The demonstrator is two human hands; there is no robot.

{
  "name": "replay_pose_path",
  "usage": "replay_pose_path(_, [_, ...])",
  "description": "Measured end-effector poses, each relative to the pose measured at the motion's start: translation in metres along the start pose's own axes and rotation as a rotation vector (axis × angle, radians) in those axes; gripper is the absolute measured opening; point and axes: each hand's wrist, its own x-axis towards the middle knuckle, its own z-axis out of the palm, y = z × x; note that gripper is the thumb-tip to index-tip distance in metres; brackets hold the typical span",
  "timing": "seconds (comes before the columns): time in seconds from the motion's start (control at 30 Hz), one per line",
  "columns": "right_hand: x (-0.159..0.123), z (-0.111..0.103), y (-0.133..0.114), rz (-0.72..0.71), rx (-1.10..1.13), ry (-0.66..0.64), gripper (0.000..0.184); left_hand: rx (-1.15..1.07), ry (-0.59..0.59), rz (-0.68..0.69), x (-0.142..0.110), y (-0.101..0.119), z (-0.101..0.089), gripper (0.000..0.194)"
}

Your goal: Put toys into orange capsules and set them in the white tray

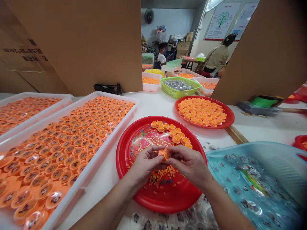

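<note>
Over a round red tray [124, 140] I hold a small orange plastic cup-like piece [164, 154] between both hands. The fingers and thumb of my left hand [147, 159] pinch it from the left. From the other side, my right hand [188, 161] closes its fingertips on the same piece. Several similar orange pieces [177, 139] lie along the tray's far right side. Tiny orange beads [168, 174] are scattered over the tray below my hands.
At left, a white bin [96, 147] holds rows of finished-looking orange pieces with clear domes. A second red tray [230, 119] of orange pieces stands behind. A blue basket [240, 147] with clear printed domes sits at right. Cardboard panels [96, 41] flank the table; people sit beyond.
</note>
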Motion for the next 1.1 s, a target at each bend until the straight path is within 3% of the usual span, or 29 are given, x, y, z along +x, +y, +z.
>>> replay_pose_path(0.33, [0.0, -0.005, -0.001, -0.083, -0.157, -0.06, 0.025, 0.028, -0.046, 0.022, 0.0, -0.004, -0.003, 0.033])
replay_pose_path(0.63, [-0.002, 0.0, 0.004, -0.085, -0.194, 0.028, 0.021, 0.12, 0.094, 0.047, 0.001, -0.006, 0.003, 0.043])
replay_pose_path(0.83, [-0.002, 0.0, 0.004, -0.098, -0.202, 0.038, 0.021, 0.234, 0.102, 0.124, -0.001, -0.01, 0.003, 0.049])
replay_pose_path(1.1, [-0.002, 0.009, -0.003, -0.164, -0.304, 0.0, 0.006, 0.414, 0.04, 0.184, -0.005, -0.003, 0.003, 0.033])
